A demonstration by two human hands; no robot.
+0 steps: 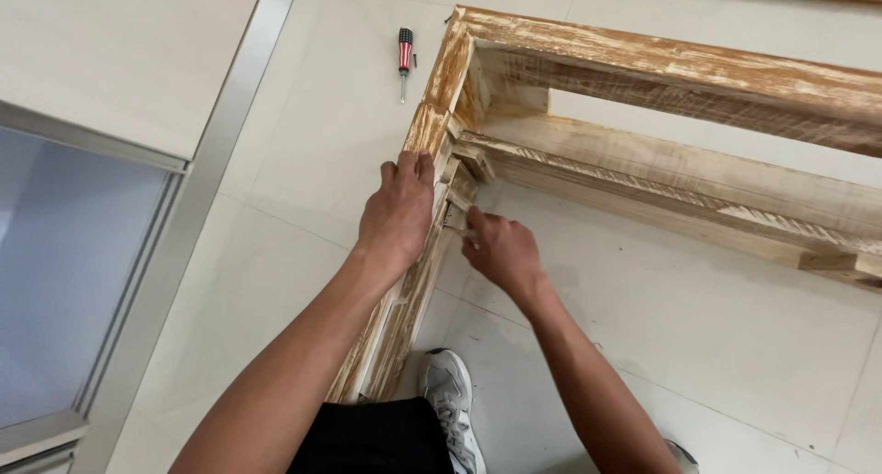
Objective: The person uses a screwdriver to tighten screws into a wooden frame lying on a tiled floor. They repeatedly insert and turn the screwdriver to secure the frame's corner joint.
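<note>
Wood: pale, rough and whitewashed, a big wooden frame [643,70] lies flat on the tiled floor [303,143], and I work at its near left rail.
Head view, left hand: my left hand [397,212] lies on top of the left rail [418,253], fingers [404,169] curled down over the edge and clamped on the wood, so it is closed on the rail itself.
Head view, right hand: my right hand [501,249] sits just inside the frame, close beside my left, fingers pinched narrow at a small fitting [452,215] on the inner face of the rail; I cannot tell for sure what is pinched between the tips, it is too small and partly hidden by my fingers.
Joint: just above my hands a short dark wooden block [476,166] sits where an inner crossbar [661,185] meets the left rail.
Far rail: the frame's top rail [680,65] runs from the corner out to the right, its paint worn to bare brown streaks.
Screwdriver: a screwdriver [404,59] with a red and black handle lies on the tiles outside the frame, near the far left corner and well apart from both my hands.
Feet: my grey and white sneaker [450,391] stands on the floor inside the frame, touching or just beside the rail.
Left side: a metal-edged sliding door track [184,217] runs along the floor beside a pale panel.
</note>
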